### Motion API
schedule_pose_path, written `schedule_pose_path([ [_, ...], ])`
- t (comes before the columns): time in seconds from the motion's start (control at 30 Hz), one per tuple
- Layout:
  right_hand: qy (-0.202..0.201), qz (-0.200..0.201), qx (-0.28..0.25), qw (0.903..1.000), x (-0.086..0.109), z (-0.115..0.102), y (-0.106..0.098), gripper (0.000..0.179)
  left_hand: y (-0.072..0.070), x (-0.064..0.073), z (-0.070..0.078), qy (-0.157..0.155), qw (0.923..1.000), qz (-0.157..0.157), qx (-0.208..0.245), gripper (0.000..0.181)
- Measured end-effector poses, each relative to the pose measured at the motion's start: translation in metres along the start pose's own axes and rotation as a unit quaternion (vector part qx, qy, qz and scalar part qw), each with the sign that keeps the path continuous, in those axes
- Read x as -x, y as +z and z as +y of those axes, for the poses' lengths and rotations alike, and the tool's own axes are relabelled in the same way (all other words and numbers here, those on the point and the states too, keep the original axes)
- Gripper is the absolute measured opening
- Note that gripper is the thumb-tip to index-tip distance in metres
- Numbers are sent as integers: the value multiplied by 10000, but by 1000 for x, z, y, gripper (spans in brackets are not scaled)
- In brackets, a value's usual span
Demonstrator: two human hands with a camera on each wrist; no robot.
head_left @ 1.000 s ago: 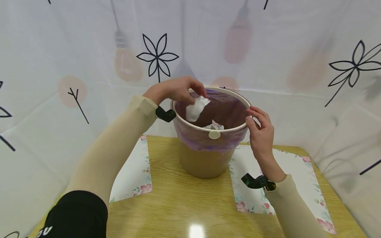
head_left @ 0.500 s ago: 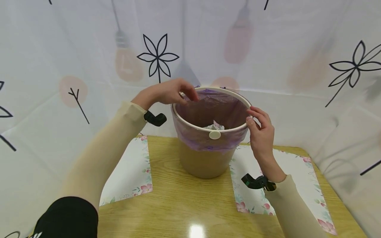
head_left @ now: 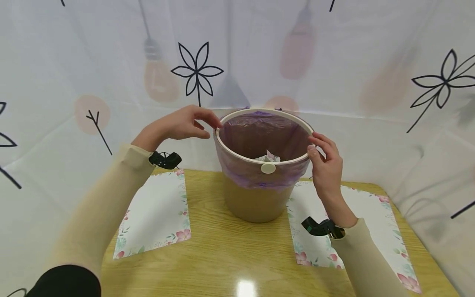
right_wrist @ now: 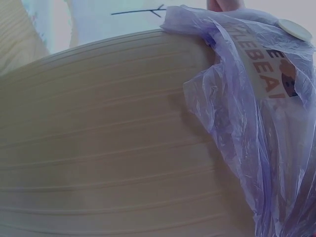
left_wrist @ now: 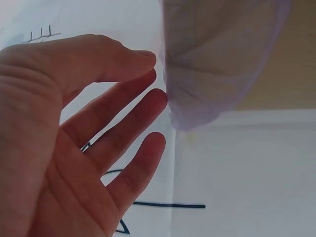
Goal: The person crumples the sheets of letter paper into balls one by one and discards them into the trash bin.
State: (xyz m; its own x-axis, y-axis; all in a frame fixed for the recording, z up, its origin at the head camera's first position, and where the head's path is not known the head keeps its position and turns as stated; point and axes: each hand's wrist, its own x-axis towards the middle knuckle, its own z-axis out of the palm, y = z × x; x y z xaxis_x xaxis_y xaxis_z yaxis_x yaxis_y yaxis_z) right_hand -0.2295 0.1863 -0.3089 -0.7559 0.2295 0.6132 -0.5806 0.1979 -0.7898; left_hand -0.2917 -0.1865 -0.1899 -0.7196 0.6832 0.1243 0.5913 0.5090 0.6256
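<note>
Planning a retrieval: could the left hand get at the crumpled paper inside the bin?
Probably yes: the left hand holds nothing and is close by the bin, which is open above the crumpled paper.

Left hand (head_left: pixel 182 124) spread and relaxed; right hand (head_left: pixel 327 168) seemingly half curled.

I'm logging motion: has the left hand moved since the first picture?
Yes: in the head view, the left hand went left relative to the trash bin, from over its opening to its left rim.
</note>
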Motion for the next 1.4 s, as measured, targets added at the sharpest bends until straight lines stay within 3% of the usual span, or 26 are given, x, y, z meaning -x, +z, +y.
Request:
schedule_pose_path([
  [0.3,-27,-20,-96,9999,0,1,-1,31,0,41,-27,-213,9989,421,8,30],
  [0.57,-30,-146,-63,9999,-1,-1,-1,33,10,81,-58,-544,9965,635,66,27],
  [0.9,-205,375,-129,9990,13,0,-4,32,25,126,-99,-861,9930,811,22,25],
  [1.07,-131,546,187,9982,30,6,-7,26,34,151,-115,-1121,9886,1005,24,26],
  [1.2,30,352,226,9991,45,12,-6,18,44,171,-130,-1445,9838,1055,82,28],
  [1.4,596,-450,-169,9971,73,22,3,6,64,203,-154,-1733,9788,1096,25,28],
])
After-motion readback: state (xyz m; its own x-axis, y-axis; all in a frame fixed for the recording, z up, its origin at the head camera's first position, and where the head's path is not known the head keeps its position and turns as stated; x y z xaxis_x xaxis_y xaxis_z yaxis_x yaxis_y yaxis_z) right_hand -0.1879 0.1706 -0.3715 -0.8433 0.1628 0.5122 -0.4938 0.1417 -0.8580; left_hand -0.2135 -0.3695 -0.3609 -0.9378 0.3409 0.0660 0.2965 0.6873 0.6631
